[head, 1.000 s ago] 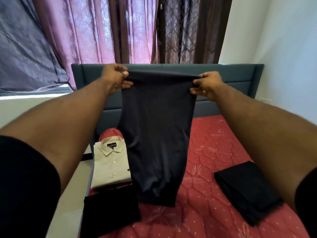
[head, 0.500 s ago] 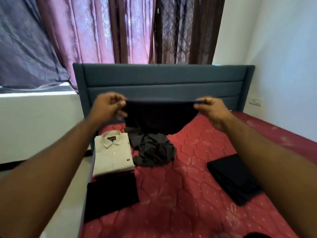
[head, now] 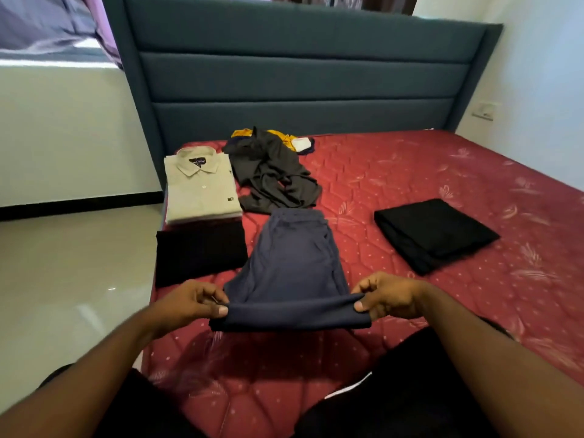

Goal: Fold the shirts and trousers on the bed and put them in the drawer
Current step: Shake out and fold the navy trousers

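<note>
Lowered from headboard height, the navy trousers (head: 292, 248) are now lying on the red mattress (head: 442, 172), long axis running away from you toward the grey heap (head: 271, 175). Your left hand (head: 189, 303) and right hand (head: 390, 297) are each pinching a near corner, equally close, so you are folding straight forward, away from yourself.

A padded teal headboard (head: 300, 77) stands well beyond the hands against a white wall (head: 543, 74) with a socket (head: 483, 110), the glossy pale floor (head: 72, 279) to their left, purple curtains (head: 101, 30) and daylight above it.
</note>
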Tool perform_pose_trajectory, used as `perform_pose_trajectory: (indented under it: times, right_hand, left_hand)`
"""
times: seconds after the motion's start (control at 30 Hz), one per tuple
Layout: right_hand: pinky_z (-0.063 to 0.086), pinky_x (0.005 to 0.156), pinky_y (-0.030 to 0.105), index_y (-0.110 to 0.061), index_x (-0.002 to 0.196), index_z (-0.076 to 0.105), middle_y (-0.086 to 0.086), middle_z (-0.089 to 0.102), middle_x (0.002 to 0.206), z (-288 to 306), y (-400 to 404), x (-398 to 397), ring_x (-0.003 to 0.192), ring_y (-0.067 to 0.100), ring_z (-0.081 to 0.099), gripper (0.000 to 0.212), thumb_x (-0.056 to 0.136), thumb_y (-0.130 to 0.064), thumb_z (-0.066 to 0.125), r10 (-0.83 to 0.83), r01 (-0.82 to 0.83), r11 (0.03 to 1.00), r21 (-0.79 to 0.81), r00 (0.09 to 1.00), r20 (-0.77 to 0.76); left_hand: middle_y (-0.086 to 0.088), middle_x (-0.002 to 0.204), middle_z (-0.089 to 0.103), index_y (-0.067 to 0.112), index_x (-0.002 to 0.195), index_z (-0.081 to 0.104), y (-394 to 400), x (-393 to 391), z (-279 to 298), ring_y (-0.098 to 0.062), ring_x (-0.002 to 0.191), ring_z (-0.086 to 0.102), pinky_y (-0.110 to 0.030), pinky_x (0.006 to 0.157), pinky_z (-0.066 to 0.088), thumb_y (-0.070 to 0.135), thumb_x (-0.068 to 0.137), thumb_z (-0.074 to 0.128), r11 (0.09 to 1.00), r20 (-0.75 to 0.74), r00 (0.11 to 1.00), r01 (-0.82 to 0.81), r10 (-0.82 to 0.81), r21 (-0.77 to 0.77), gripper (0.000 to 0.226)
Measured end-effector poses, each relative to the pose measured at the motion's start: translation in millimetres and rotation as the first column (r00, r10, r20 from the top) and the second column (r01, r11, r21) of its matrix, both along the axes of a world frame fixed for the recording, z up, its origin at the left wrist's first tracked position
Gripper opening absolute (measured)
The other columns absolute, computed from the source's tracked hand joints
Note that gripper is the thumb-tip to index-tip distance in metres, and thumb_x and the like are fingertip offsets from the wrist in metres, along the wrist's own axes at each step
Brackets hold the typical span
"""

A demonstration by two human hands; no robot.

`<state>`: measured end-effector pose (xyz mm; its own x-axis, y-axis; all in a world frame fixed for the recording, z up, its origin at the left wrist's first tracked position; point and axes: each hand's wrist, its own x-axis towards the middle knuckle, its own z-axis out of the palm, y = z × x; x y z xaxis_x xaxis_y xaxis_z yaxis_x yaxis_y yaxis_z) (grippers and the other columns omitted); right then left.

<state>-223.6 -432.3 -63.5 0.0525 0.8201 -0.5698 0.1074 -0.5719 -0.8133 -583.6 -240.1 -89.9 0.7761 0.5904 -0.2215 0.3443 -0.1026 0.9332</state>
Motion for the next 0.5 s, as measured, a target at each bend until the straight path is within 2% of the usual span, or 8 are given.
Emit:
perform_pose_trajectory:
  times: [0.1,0.2,0.27,0.33,0.43,0.5]
  right_hand:
    - [0.048,0.041,0.018,-0.008,0.077,0.066,0.004,0.064,0.059,19.4,5.8,6.3,0.043,0.008,0.059,0.021,0.084,0.011,0.059,0.079,-0.086,0.991,-0.099,0.994,-0.072]
    - [0.05,0.042,0.022,-0.006,0.081,0.063,0.006,0.065,0.06,29.4,18.8,13.3,0.045,0.011,0.062,0.02,0.086,0.012,0.056,0.143,-0.157,0.978,-0.135,0.984,-0.108]
    - [0.05,0.043,0.022,-0.004,0.084,0.062,0.007,0.065,0.063,24.8,33.3,20.3,0.047,0.013,0.062,0.015,0.085,0.01,0.058,0.081,-0.087,0.994,-0.069,0.993,-0.09]
    - [0.05,0.053,0.024,-0.007,0.087,0.064,0.007,0.065,0.071,11.3,54.2,33.1,0.056,0.014,0.06,0.012,0.086,0.005,0.062,-0.107,0.108,0.991,0.084,0.994,-0.012]
    - [0.047,0.063,0.028,-0.008,0.097,0.063,0.005,0.064,0.078,-7.2,94.4,56.0,0.067,0.016,0.057,0.011,0.09,0.0,0.06,-0.451,0.42,0.86,0.29,0.892,0.044]
    - [0.049,0.061,0.026,-0.008,0.099,0.063,0.003,0.064,0.077,-14.8,125.4,69.7,0.066,0.015,0.058,0.011,0.092,-0.001,0.058,-0.547,0.506,0.792,0.341,0.836,0.031]
  left_hand:
    - [-0.014,0.08,0.069,0.006,0.081,0.075,6.7,5.2,32.9,-0.016,0.073,0.063,-0.024,0.068,0.049,0.025,0.064,0.083,0.986,-0.006,0.989,0.145,-0.146,-0.086,0.026]
    - [-0.013,0.08,0.07,-0.003,0.087,0.072,22.9,23.0,55.2,-0.015,0.072,0.063,-0.022,0.068,0.05,0.001,0.078,0.076,0.963,-0.045,0.967,0.245,-0.251,-0.107,0.01]
    - [-0.011,0.08,0.07,-0.009,0.092,0.069,38.0,43.2,56.3,-0.014,0.073,0.064,-0.019,0.068,0.05,-0.008,0.08,0.069,0.988,-0.039,0.987,0.152,-0.153,-0.035,0.012]
    - [-0.012,0.078,0.069,-0.006,0.091,0.07,56.4,70.4,48.2,-0.015,0.072,0.061,-0.018,0.066,0.05,-0.008,0.081,0.07,0.998,0.019,0.999,-0.038,0.037,0.052,0.01]
    - [-0.011,0.074,0.068,-0.002,0.091,0.069,94.4,118.5,30.6,-0.008,0.061,0.059,-0.017,0.06,0.049,-0.003,0.086,0.068,0.951,0.099,0.955,-0.289,0.278,0.113,0.005]
    - [-0.009,0.072,0.065,0.002,0.091,0.069,127.1,152.3,16.5,-0.007,0.056,0.054,-0.018,0.056,0.046,0.002,0.088,0.067,0.909,0.097,0.921,-0.389,0.378,0.148,0.004]
